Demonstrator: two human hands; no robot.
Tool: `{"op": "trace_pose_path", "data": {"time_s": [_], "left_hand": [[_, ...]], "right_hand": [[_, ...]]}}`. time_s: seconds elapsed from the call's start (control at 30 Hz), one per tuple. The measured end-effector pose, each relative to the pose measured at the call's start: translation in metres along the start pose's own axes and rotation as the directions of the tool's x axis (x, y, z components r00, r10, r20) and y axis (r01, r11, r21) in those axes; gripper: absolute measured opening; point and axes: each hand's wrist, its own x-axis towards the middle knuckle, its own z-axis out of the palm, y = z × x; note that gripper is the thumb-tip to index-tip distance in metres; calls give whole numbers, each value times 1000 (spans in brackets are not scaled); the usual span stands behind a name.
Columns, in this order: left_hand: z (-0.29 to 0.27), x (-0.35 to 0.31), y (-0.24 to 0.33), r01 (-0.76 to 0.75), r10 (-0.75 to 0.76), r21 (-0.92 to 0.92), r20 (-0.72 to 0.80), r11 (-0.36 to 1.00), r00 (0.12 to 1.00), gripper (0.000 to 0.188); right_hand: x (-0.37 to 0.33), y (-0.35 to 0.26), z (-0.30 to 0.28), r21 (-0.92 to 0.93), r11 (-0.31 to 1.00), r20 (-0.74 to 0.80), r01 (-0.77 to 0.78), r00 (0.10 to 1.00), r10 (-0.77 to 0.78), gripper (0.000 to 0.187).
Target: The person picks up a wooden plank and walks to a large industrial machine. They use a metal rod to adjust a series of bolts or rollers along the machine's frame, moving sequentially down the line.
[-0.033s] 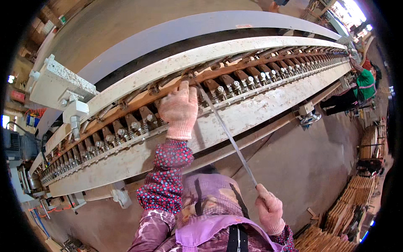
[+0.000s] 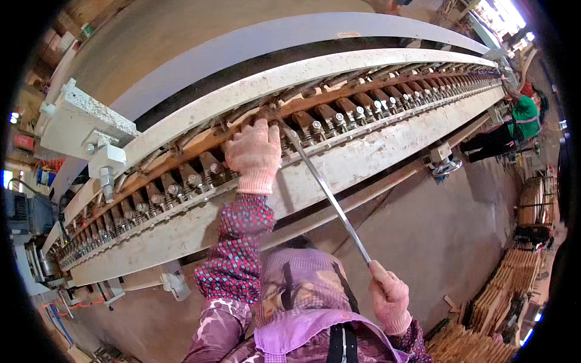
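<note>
On my feed: right hand (image 2: 390,295) wrapped round a metal bar (image 2: 331,201), which slants from the spring-bolt row (image 2: 360,112). Left hand (image 2: 254,154) over that row, fingers together — can't tell whether they grip.

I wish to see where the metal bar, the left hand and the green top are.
Metal bar (image 2: 330,198): head view, middle of its shaft.
Left hand (image 2: 254,152): head view, back of the hand.
Green top (image 2: 526,109): head view, its upper part.
</note>
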Motion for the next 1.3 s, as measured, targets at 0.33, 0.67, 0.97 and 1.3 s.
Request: {"op": "trace_pose_path", "data": {"time_s": [0.33,0.67,0.97,1.3], "left_hand": [[30,16,-5,-8,0,67,115,998,993,68],[14,15,1,31,-42,67,175,997,984,69],[23,20,-6,20,-29,64,135,998,990,69],[11,22,1,61,-69,37,279,997,958,70]], "right_hand": [[26,-28,6,-118,992,-62,36,997,-43,38],[14,-28,-2,-193,981,-46,0,999,-9,44],[27,-46,-3,-225,972,-14,70,997,-75,40],[19,-46,-7,-336,941,12,-42,999,49,38]]}}
